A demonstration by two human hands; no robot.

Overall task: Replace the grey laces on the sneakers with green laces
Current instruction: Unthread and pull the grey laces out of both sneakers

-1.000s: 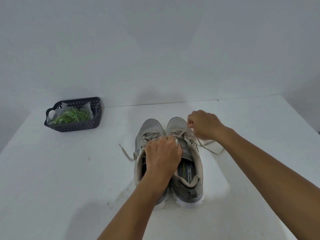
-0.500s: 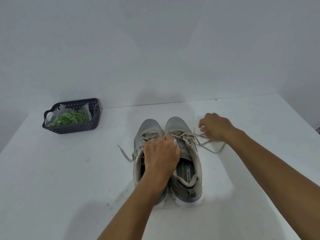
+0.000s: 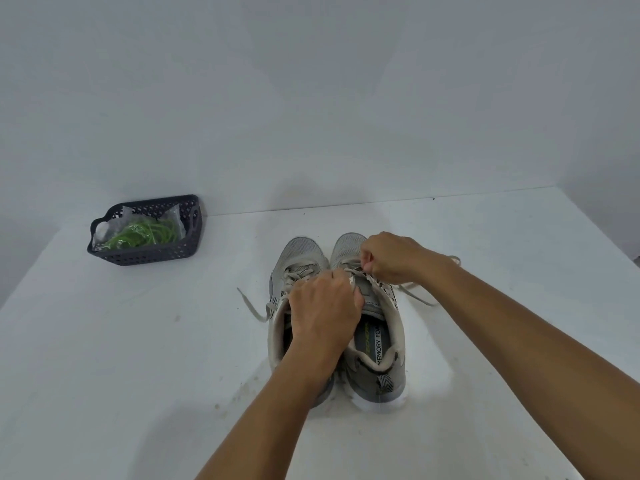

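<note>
Two grey sneakers stand side by side on the white table, toes pointing away. My left hand grips the tongue and inner collar of the right sneaker, lying across the gap to the left sneaker. My right hand pinches the grey lace over the right sneaker's upper eyelets. Loose lace ends trail onto the table at the right. The left sneaker's lace end lies on the table at its left. Green laces in clear plastic sit in the basket.
A dark grey perforated basket stands at the table's back left near the wall. The white table has faint smudges in front of the sneakers. Its right edge runs diagonally at the far right.
My right hand pulled the lace out to the right, then came back over the right sneaker's eyelets. More of the tongue shows bare. My left hand kept its hold.
</note>
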